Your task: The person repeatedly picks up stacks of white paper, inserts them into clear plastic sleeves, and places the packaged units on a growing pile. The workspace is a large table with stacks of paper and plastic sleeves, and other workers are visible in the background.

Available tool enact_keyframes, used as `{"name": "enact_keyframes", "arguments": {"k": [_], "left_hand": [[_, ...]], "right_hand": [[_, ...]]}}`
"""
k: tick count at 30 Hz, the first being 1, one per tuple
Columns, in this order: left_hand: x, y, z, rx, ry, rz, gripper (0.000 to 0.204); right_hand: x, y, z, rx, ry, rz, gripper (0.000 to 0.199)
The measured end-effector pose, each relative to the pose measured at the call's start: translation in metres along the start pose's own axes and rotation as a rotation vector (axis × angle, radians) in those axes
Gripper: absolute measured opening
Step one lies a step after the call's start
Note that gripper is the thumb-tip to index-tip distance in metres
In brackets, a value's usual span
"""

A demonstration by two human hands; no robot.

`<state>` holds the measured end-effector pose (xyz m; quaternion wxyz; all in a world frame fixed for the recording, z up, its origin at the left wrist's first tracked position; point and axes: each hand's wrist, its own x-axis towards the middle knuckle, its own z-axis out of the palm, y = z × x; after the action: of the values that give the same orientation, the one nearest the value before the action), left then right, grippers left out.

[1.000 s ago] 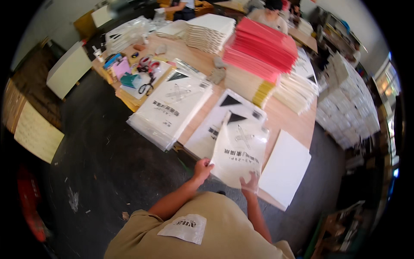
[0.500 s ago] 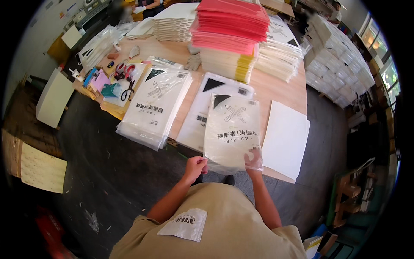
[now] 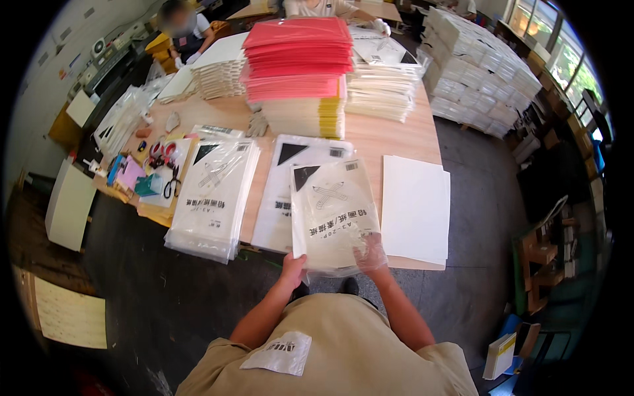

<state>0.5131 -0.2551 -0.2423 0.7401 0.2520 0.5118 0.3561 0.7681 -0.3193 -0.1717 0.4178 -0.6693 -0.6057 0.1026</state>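
I hold a clear plastic bag with white sheets and a black corner triangle over the near table edge. My left hand grips its lower left corner. My right hand is inside the bag's open end, seen through the plastic. Under the bag lies a flat pile of similar bags. To the right is a stack of plain white sheets. To the left sits a thick stack of filled bags.
Tall stacks of red, white and yellow paper stand mid-table. Scissors, tape and small items lie at the left. Other people work at the far end. White bundles are piled at the right; a white box stands left.
The view has swung so the table sits more squarely ahead. The bag was lifted off the pile earlier and now lies flatter, with my right hand inside its end.
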Motion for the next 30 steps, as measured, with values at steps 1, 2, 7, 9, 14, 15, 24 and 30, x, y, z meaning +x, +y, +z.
{"name": "enact_keyframes", "arguments": {"k": [1,2,7,9,14,15,24,30], "left_hand": [[0.002,0.003,-0.002,-0.053,-0.033,0.045,0.033],[-0.001,0.011,0.002,-0.041,-0.015,0.033,0.031],[-0.029,0.056,0.032,-0.039,-0.048,0.014,0.027],[-0.045,0.076,0.047,0.000,-0.083,0.067,0.028],[-0.066,0.118,0.069,0.078,-0.161,0.245,0.029],[-0.067,0.122,0.068,0.096,-0.131,0.231,0.030],[0.005,0.037,0.012,0.053,0.130,0.038,0.026],[0.017,0.027,0.008,0.105,0.115,0.139,0.022]], "right_hand": [[0.003,-0.008,-0.005,-0.052,-0.020,0.027,0.040],[0.006,-0.021,-0.013,-0.105,-0.043,0.055,0.041],[0.002,-0.019,-0.031,-0.074,0.006,0.073,0.041],[0.009,-0.014,-0.036,0.001,0.024,0.138,0.039],[0.056,-0.045,-0.063,0.006,0.102,0.106,0.027],[0.055,-0.046,-0.061,0.002,0.105,0.069,0.028],[-0.006,0.024,0.037,0.032,0.107,0.037,0.032],[-0.004,-0.026,0.017,-0.122,0.067,0.154,0.052]]}}
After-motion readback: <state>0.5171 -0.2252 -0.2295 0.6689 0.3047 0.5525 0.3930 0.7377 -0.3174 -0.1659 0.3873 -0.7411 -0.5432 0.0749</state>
